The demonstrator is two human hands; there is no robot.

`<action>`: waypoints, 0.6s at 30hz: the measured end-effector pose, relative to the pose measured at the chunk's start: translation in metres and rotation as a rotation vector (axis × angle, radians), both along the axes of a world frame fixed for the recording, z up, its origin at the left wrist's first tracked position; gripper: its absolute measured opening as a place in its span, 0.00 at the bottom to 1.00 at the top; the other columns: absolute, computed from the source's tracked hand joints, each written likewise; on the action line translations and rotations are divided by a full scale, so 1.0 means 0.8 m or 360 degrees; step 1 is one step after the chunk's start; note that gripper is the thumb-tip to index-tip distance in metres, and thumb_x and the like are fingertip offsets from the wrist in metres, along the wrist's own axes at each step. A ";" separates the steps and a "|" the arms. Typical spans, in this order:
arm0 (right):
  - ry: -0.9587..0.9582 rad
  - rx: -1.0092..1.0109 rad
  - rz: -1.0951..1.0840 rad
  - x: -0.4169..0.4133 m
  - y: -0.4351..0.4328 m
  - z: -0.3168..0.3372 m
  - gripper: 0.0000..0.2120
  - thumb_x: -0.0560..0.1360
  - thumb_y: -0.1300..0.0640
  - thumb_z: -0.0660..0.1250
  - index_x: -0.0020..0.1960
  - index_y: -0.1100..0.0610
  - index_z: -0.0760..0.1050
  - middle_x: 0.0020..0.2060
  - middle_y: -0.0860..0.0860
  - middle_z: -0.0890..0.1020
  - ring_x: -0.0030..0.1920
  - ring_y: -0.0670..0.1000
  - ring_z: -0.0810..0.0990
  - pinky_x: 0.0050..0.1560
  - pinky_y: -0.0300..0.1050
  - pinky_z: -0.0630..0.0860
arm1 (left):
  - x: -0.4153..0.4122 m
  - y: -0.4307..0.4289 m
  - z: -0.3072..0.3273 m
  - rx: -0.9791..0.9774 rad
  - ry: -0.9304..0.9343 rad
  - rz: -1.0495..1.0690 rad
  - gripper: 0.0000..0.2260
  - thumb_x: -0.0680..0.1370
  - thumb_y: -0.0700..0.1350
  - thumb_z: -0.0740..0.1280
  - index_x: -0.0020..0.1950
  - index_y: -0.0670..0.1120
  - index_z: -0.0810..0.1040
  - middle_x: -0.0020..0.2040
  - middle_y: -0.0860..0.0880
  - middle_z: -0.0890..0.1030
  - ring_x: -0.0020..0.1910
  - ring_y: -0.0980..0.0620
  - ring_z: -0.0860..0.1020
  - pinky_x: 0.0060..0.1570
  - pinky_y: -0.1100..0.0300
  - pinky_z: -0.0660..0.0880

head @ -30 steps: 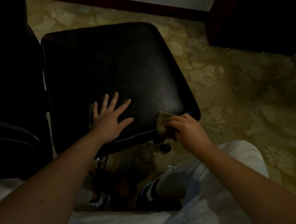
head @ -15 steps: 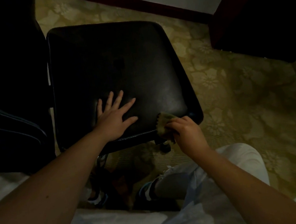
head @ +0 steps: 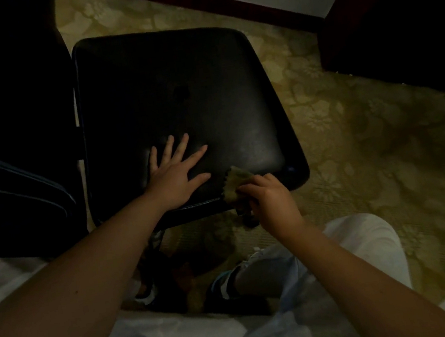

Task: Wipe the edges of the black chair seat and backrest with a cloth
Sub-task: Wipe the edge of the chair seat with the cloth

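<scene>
Head view looked down on the black chair seat (head: 177,89), which stood on the patterned carpet (head: 353,137) just in front of my knees. My left hand (head: 173,179) lay flat on the seat near its front edge, fingers straight and spread, grasping nothing. My right hand (head: 269,201) was curled around the greenish cloth (head: 236,183), pressing it against the front edge near the right front corner. The backrest (head: 10,111) stood along the seat's left side, too dim for detail.
</scene>
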State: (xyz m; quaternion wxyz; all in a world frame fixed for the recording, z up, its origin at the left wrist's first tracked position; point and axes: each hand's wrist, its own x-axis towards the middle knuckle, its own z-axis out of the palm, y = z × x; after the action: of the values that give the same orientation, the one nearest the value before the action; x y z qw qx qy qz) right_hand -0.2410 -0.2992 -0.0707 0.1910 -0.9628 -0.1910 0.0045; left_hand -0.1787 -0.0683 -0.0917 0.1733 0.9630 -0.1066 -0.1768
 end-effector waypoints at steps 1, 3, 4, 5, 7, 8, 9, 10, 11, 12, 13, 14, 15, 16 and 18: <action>0.0005 -0.0001 0.0040 0.002 0.000 0.000 0.15 0.66 0.67 0.74 0.52 0.58 0.84 0.47 0.53 0.83 0.42 0.59 0.78 0.40 0.49 0.78 | 0.000 0.000 0.000 0.0004 0.0004 -0.0001 0.28 0.81 0.66 0.54 0.79 0.66 0.47 0.81 0.53 0.37 0.78 0.50 0.33 0.73 0.45 0.30; -0.0010 -0.0036 0.0067 0.008 -0.011 -0.001 0.16 0.66 0.67 0.75 0.52 0.57 0.84 0.47 0.53 0.83 0.42 0.59 0.79 0.40 0.49 0.78 | 0.001 0.001 0.001 -0.0002 0.0010 -0.0006 0.29 0.80 0.66 0.54 0.79 0.66 0.48 0.81 0.53 0.37 0.78 0.49 0.33 0.73 0.45 0.30; -0.0019 -0.0045 0.0044 0.009 -0.020 -0.001 0.16 0.66 0.67 0.75 0.52 0.57 0.84 0.48 0.53 0.84 0.43 0.59 0.79 0.41 0.49 0.79 | 0.001 0.001 0.001 -0.0004 0.0008 -0.0008 0.29 0.80 0.66 0.54 0.79 0.65 0.48 0.81 0.52 0.37 0.79 0.49 0.33 0.73 0.45 0.30; -0.0022 -0.0036 -0.0004 0.011 -0.029 -0.001 0.16 0.67 0.68 0.74 0.53 0.58 0.84 0.48 0.53 0.84 0.44 0.59 0.80 0.43 0.50 0.79 | 0.001 0.000 0.000 0.0001 0.0007 -0.0009 0.29 0.80 0.66 0.54 0.79 0.65 0.48 0.81 0.52 0.37 0.79 0.49 0.33 0.73 0.45 0.30; -0.0021 0.0002 -0.0112 0.012 -0.040 0.000 0.15 0.68 0.69 0.72 0.54 0.58 0.84 0.49 0.54 0.84 0.45 0.59 0.80 0.45 0.52 0.79 | 0.001 -0.002 0.000 0.0022 0.0006 -0.0011 0.29 0.80 0.66 0.54 0.79 0.65 0.48 0.81 0.53 0.37 0.79 0.49 0.33 0.73 0.45 0.29; -0.0026 0.0011 -0.0142 0.012 -0.039 0.000 0.15 0.69 0.69 0.72 0.54 0.59 0.84 0.48 0.54 0.84 0.45 0.59 0.80 0.45 0.52 0.78 | 0.001 -0.002 -0.001 0.0026 0.0003 -0.0009 0.29 0.80 0.66 0.54 0.79 0.65 0.48 0.81 0.53 0.37 0.79 0.49 0.33 0.73 0.45 0.29; -0.0037 0.0012 -0.0155 0.012 -0.035 0.000 0.14 0.69 0.68 0.71 0.53 0.59 0.84 0.47 0.55 0.84 0.45 0.60 0.80 0.45 0.52 0.78 | 0.001 -0.002 -0.001 0.0025 -0.0001 -0.0005 0.29 0.80 0.66 0.54 0.79 0.65 0.48 0.81 0.53 0.37 0.79 0.49 0.33 0.72 0.45 0.29; -0.0044 0.0014 -0.0165 0.011 -0.030 0.000 0.14 0.68 0.68 0.71 0.52 0.60 0.84 0.46 0.55 0.84 0.44 0.60 0.80 0.44 0.51 0.79 | 0.000 -0.001 -0.001 0.0021 -0.0003 -0.0001 0.29 0.80 0.66 0.54 0.79 0.65 0.48 0.81 0.53 0.37 0.79 0.49 0.33 0.72 0.45 0.29; -0.0043 0.0022 -0.0173 0.009 -0.025 0.000 0.14 0.67 0.67 0.71 0.52 0.60 0.84 0.45 0.55 0.84 0.43 0.60 0.79 0.43 0.51 0.79 | 0.001 -0.001 -0.001 0.0015 -0.0003 0.0004 0.29 0.80 0.66 0.54 0.79 0.65 0.48 0.81 0.53 0.37 0.79 0.49 0.33 0.72 0.45 0.29; -0.0039 0.0032 -0.0175 0.007 -0.020 0.000 0.14 0.67 0.68 0.72 0.51 0.60 0.84 0.45 0.55 0.84 0.42 0.60 0.79 0.42 0.50 0.78 | 0.001 -0.001 -0.001 0.0009 -0.0001 0.0009 0.29 0.80 0.66 0.54 0.79 0.66 0.48 0.81 0.53 0.37 0.79 0.49 0.33 0.72 0.46 0.29; -0.0030 0.0040 -0.0162 0.004 -0.017 0.000 0.14 0.66 0.68 0.73 0.51 0.60 0.84 0.44 0.54 0.83 0.42 0.59 0.79 0.41 0.50 0.78 | 0.001 -0.001 -0.001 0.0004 0.0001 0.0015 0.29 0.80 0.66 0.55 0.79 0.66 0.49 0.81 0.53 0.37 0.79 0.50 0.33 0.73 0.46 0.29; -0.0020 0.0043 -0.0135 0.003 -0.016 0.000 0.15 0.66 0.69 0.73 0.52 0.60 0.84 0.44 0.54 0.83 0.42 0.59 0.79 0.41 0.49 0.78 | 0.001 -0.001 -0.001 0.0006 0.0002 0.0019 0.29 0.80 0.66 0.55 0.79 0.66 0.49 0.81 0.54 0.37 0.79 0.50 0.33 0.73 0.46 0.29; -0.0008 0.0039 -0.0097 0.002 -0.017 0.000 0.15 0.66 0.69 0.74 0.52 0.59 0.84 0.44 0.54 0.83 0.42 0.58 0.79 0.41 0.49 0.78 | 0.001 -0.001 0.000 0.0011 0.0000 0.0021 0.29 0.80 0.66 0.55 0.79 0.66 0.49 0.81 0.54 0.38 0.79 0.50 0.33 0.73 0.46 0.29; 0.0002 0.0022 -0.0060 0.004 -0.021 -0.001 0.15 0.66 0.68 0.74 0.52 0.59 0.84 0.45 0.53 0.83 0.42 0.58 0.79 0.41 0.49 0.78 | 0.001 -0.001 0.000 0.0014 -0.0005 0.0022 0.29 0.80 0.66 0.55 0.79 0.66 0.49 0.81 0.53 0.38 0.79 0.50 0.33 0.73 0.46 0.30; 0.0003 -0.0027 -0.0041 0.009 -0.034 -0.002 0.16 0.67 0.68 0.74 0.53 0.58 0.84 0.45 0.54 0.83 0.43 0.59 0.79 0.42 0.51 0.79 | 0.001 -0.001 0.000 0.0005 -0.0005 0.0019 0.29 0.80 0.65 0.56 0.79 0.66 0.49 0.81 0.54 0.38 0.79 0.50 0.33 0.73 0.45 0.30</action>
State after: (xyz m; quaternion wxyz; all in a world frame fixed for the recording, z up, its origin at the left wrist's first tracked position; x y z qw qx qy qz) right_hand -0.2335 -0.3263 -0.0727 0.1831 -0.9667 -0.1784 0.0045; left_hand -0.1782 -0.0691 -0.0920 0.1726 0.9642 -0.1009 -0.1744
